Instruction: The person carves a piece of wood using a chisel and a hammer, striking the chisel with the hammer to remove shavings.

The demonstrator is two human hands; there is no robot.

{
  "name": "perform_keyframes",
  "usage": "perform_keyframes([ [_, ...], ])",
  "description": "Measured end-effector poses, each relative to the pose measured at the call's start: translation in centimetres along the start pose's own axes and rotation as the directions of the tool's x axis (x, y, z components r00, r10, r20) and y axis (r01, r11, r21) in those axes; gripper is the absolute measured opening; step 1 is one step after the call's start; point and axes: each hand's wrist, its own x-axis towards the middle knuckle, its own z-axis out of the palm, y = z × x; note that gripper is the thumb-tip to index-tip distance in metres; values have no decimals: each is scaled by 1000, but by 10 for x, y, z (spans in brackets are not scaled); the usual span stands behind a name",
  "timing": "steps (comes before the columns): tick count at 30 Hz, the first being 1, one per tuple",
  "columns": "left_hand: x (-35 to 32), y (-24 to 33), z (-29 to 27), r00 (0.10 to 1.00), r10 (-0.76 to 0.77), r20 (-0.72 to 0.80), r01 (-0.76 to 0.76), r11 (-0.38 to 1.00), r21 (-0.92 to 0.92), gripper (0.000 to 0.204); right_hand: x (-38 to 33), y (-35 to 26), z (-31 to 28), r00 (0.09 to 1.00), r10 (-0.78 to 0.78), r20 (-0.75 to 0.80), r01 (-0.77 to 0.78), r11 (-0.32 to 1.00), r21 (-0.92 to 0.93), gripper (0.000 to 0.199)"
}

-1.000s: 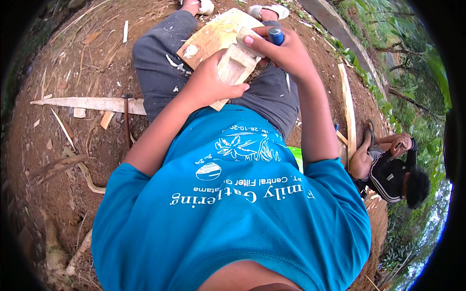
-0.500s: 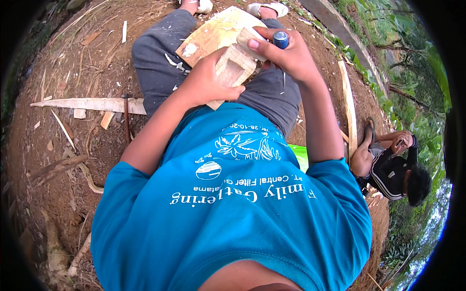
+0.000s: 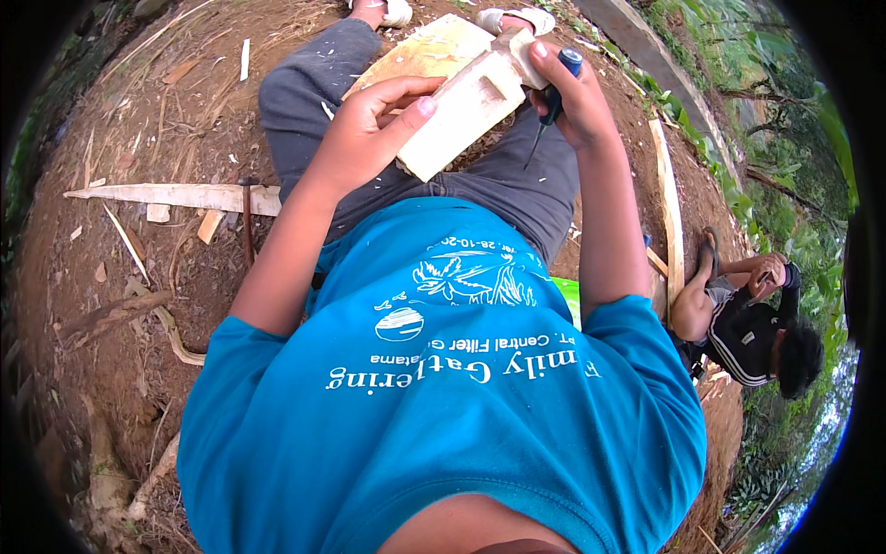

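Note:
A pale carved wood piece (image 3: pixel 452 138) with a rectangular hollow and a narrower far end is held over my lap, tilted up to the right. My left hand (image 3: pixel 374 129) lies along its left edge, thumb and fingers against the wood. My right hand (image 3: pixel 580 106) grips the narrow end, thumb on top. That same hand also holds a screwdriver (image 3: pixel 570 64) with a dark blue handle, its thin metal shaft pointing down toward my thigh. A flat wooden board (image 3: pixel 420 48) lies between my legs, partly hidden behind the wood piece and my left hand.
Left on the soil are a long pointed plank (image 3: pixel 152 194), a hammer (image 3: pixel 247 217) and small wood offcuts (image 3: pixel 210 225). A long wood strip (image 3: pixel 666 203) lies to the right. Another person (image 3: pixel 752 309) sits farther right, near green plants.
The wood piece has turned, so its long flat face and hollow now show, and it has shifted right. My left hand has moved from around it to its left edge.

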Motion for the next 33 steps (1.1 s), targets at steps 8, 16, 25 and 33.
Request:
perform_keyframes([
  [8,8,0,8,997,-47,-55,44,998,-48,27,-11,-2,-4,995,-71,65,70,997,11,54],
  [16,15,-1,13,996,-70,-56,65,993,-99,22,-16,3,-5,993,-92,79,89,995,47,61],
  [25,5,-3,17,997,-51,61,80,661,-746,25,-19,8,-17,987,-132,92,104,960,259,60],
  [33,23,-11,-10,965,-41,-257,35,999,-30,19,-31,-3,-40,990,-138,-2,137,983,121,57],
])
